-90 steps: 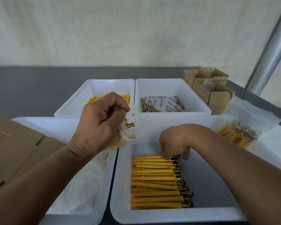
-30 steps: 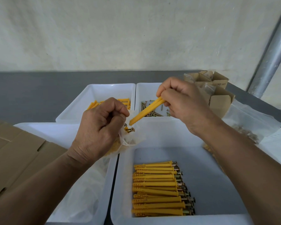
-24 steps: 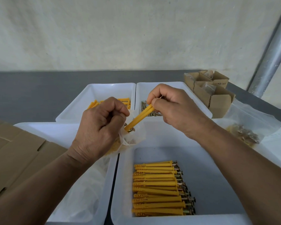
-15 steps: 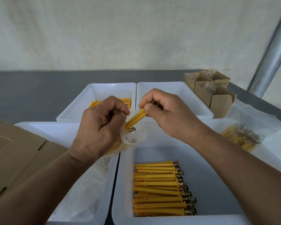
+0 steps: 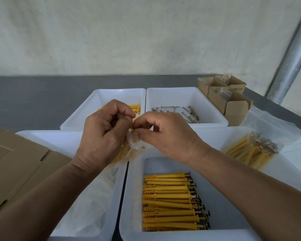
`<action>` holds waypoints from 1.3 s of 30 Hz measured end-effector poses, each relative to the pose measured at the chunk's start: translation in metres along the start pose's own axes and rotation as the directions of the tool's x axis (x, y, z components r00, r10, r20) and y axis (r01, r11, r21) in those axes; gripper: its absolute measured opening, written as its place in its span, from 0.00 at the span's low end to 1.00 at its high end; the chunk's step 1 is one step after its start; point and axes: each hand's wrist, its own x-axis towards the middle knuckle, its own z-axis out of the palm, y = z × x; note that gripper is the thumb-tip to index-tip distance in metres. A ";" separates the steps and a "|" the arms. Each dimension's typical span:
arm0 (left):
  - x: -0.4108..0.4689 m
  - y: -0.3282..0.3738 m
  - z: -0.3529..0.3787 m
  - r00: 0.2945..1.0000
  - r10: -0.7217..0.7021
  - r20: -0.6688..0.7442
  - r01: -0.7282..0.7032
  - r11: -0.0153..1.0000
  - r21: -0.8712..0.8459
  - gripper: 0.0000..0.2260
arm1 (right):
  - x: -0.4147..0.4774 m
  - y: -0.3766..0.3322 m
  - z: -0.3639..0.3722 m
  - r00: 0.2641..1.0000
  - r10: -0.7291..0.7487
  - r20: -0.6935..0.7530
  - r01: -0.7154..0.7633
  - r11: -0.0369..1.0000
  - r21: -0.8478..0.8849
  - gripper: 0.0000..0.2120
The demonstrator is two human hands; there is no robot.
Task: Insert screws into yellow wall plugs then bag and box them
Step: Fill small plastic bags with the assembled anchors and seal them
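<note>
Emptied of its plug, the right hand point(image 5: 165, 136) now pinches the mouth of the clear bag point(image 5: 135, 148) beside the left hand point(image 5: 102, 134), which grips it, seemingly to hold it open.

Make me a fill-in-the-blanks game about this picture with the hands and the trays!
1. The left hand and the right hand both hold one clear plastic ___.
2. The plugs lined up in the nearest tray are coloured ___.
3. The back right tray holds loose metal ___.

Missing words: bag; yellow; screws.
</note>
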 end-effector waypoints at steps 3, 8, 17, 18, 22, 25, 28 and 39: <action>0.001 -0.002 0.000 0.999 -0.006 -0.033 0.006 1.000 -0.008 0.08 | 0.000 -0.001 -0.001 1.000 -0.014 0.024 0.015 1.000 -0.023 0.08; 0.002 -0.002 0.000 0.998 -0.002 -0.058 0.000 0.999 -0.034 0.10 | -0.001 -0.004 -0.002 0.997 0.029 0.073 -0.032 0.999 0.033 0.12; 0.001 -0.002 0.000 0.998 -0.015 -0.061 0.011 0.999 -0.054 0.09 | 0.007 0.004 -0.028 0.983 0.174 -0.057 -0.178 0.981 -0.076 0.19; 0.001 -0.001 0.001 0.998 -0.015 -0.059 0.011 0.998 -0.058 0.09 | 0.007 0.007 -0.032 0.977 0.215 0.003 -0.211 0.959 -0.187 0.18; 0.001 -0.001 0.001 0.999 -0.018 -0.044 0.015 0.998 -0.061 0.08 | 0.003 0.013 -0.038 0.830 0.454 0.325 -0.223 0.803 -0.553 0.15; 0.001 -0.001 0.001 0.999 -0.023 -0.039 0.020 0.998 -0.056 0.07 | -0.001 0.018 -0.033 0.653 0.590 0.475 -0.136 0.708 -0.693 0.12; 0.001 -0.001 0.001 0.999 -0.023 -0.036 0.021 0.998 -0.056 0.07 | -0.005 0.029 -0.027 0.473 0.705 0.528 -0.186 0.666 -0.723 0.18; 0.000 -0.001 0.001 0.999 -0.033 -0.029 0.032 0.998 -0.046 0.09 | -0.005 0.052 -0.015 0.376 0.739 0.559 -0.286 0.666 -0.689 0.20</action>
